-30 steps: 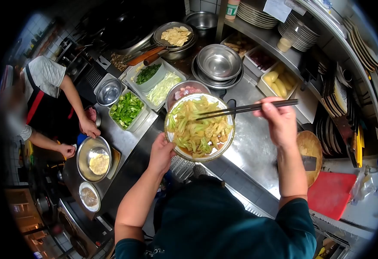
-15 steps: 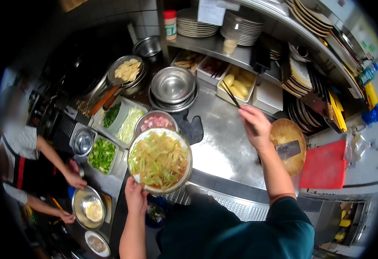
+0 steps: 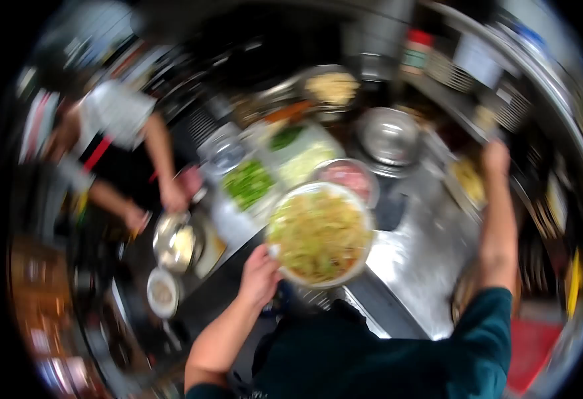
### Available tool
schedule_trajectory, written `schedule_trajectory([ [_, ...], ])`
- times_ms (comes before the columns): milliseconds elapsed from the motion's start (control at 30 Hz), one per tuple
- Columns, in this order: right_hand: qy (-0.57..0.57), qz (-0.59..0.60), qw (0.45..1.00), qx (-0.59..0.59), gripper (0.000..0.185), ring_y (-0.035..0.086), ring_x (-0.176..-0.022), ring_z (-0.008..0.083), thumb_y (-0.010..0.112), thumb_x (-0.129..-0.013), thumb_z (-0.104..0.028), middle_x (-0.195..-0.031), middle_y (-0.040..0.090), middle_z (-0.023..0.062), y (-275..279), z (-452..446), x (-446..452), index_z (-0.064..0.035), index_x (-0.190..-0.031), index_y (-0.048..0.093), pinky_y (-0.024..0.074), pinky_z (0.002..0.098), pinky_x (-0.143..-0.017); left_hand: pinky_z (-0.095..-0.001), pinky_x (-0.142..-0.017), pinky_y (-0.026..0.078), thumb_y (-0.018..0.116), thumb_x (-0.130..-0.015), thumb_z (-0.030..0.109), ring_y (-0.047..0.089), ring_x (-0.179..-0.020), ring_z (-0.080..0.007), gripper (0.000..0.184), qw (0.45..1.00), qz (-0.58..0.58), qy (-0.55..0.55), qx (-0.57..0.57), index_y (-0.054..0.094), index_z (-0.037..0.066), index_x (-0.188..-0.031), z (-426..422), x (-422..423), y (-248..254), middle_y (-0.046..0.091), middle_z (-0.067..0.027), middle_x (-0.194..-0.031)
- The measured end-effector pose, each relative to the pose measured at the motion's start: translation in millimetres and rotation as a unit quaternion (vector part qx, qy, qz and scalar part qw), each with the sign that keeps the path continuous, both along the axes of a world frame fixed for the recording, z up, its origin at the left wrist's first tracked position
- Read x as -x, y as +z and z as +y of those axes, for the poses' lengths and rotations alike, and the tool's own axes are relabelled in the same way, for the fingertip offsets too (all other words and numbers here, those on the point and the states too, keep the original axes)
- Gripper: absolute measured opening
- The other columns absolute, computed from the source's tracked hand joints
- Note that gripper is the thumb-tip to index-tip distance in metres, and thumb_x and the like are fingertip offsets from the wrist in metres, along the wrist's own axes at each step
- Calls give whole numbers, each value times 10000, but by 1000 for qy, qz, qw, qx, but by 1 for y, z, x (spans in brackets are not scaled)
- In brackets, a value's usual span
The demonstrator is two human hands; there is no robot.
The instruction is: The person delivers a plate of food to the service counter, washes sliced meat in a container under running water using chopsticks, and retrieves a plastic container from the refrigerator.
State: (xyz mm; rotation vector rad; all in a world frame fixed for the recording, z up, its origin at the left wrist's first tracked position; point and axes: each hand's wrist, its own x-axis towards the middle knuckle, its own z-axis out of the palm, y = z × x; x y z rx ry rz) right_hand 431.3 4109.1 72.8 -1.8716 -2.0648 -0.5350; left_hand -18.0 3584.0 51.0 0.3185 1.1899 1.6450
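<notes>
The view is blurred by motion. My left hand [image 3: 261, 276] grips the left rim of a white plate [image 3: 369, 247] heaped with pale green and yellow cooked vegetables [image 3: 319, 233], held over the counter's near edge. My right arm reaches up to the right, and my right hand [image 3: 496, 158] is at the shelf's edge; its fingers are smeared, and no chopsticks can be made out. Just beyond the plate sits a metal bowl of pink raw meat [image 3: 348, 178].
A co-worker [image 3: 122, 126] at the left handles a metal bowl [image 3: 177, 245]. Tubs of green peppers [image 3: 248, 184] and shredded vegetables [image 3: 308, 163], stacked metal bowls [image 3: 389, 136], a shelf [image 3: 447, 100] and a red board [image 3: 533, 349] surround the steel counter [image 3: 421, 256].
The head view has swung. My right hand has moved up and outward to the shelf, and the chopsticks seen in it before no longer show. My left hand still holds the plate.
</notes>
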Motion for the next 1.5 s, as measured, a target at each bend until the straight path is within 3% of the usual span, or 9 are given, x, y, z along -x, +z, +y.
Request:
schedule_trajectory([
  [33, 35, -34, 998, -50, 245, 699, -986, 356, 497, -971, -153, -1077, 706, 209, -46, 57, -42, -33, -1006, 708, 562, 475, -837, -280, -762, 569, 514, -899, -89, 691, -937, -172, 365, 1000, 12, 2, -8, 533, 9, -1250, -19, 9, -9, 685, -102, -1109],
  [100, 81, 75, 993, -30, 247, 672, -1017, 412, 462, -988, -120, -1058, 696, 246, -25, 59, -38, -16, -1060, 674, 542, 496, -874, -277, -752, 566, 530, -908, -79, 686, -931, -157, 349, 1000, 19, 14, -15, 530, 22, -1242, -60, 22, -6, 687, -77, -1092],
  [200, 126, -41, 989, -64, 339, 614, -1052, 485, 497, -848, 55, -1108, 653, 311, -35, 76, -51, 68, -1172, 596, 508, 513, -932, -278, -742, 574, 538, -898, -101, 681, -915, -149, 336, 998, -3, 44, -45, 530, 22, -1211, -137, 51, 2, 673, -70, -1069],
  [333, 98, -78, 987, -97, 471, 557, -1239, 424, 493, -918, 27, -1357, 552, 302, -52, 88, -20, 75, -1387, 486, 462, 449, -1068, -283, -745, 567, 528, -911, -78, 685, -911, -148, 334, 991, 3, 124, -51, 507, 24, -1229, -118, 13, -3, 680, -76, -1069],
  [467, 257, 38, 948, -184, 580, 467, -1378, 404, 435, -891, 86, -1496, 456, 287, -70, 18, 48, 50, -1470, 432, 377, 427, -1169, -295, -763, 575, 525, -906, -81, 691, -920, -162, 335, 977, -3, 213, -32, 499, 18, -1225, -110, -10, -9, 676, -97, -1079],
  [633, 369, 80, 924, -61, 644, 455, -1387, 404, 491, -832, 105, -1488, 472, 269, -213, 38, 114, 27, -1470, 452, 365, 444, -1173, -348, -801, 601, 520, -898, -72, 703, -983, -225, 338, 949, 22, 313, -20, 482, 3, -1226, -89, -37, -57, 662, -141, -1135],
  [867, 573, 141, 799, 117, 706, 461, -1373, 414, 464, -771, 129, -1468, 487, 265, -227, 10, 258, 19, -1468, 461, 358, 455, -1164, -392, -837, 607, 527, -859, -92, 689, -1040, -277, 407, 885, 55, 463, 3, 493, -46, -1263, -59, -69, -81, 643, -197, -1183],
  [1167, 710, 145, 638, 263, 674, 525, -1311, 418, 470, -767, 154, -1414, 540, 260, -234, 31, 442, 24, -1428, 500, 416, 440, -1115, -390, -773, 620, 550, -886, -40, 717, -948, -264, 337, 742, 56, 667, 47, 528, -21, -1222, -29, -102, -115, 665, -156, -1083],
  [1500, 816, 200, 480, 251, 613, 587, -1213, 429, 462, -773, 128, -1332, 600, 251, -396, -104, 735, 22, -1369, 555, 470, 441, -1036, -320, -636, 602, 527, -851, -103, 690, -894, -204, 324, 511, 142, 847, 47, 564, -17, -1161, -87, -70, -242, 651, -109, -1057],
])
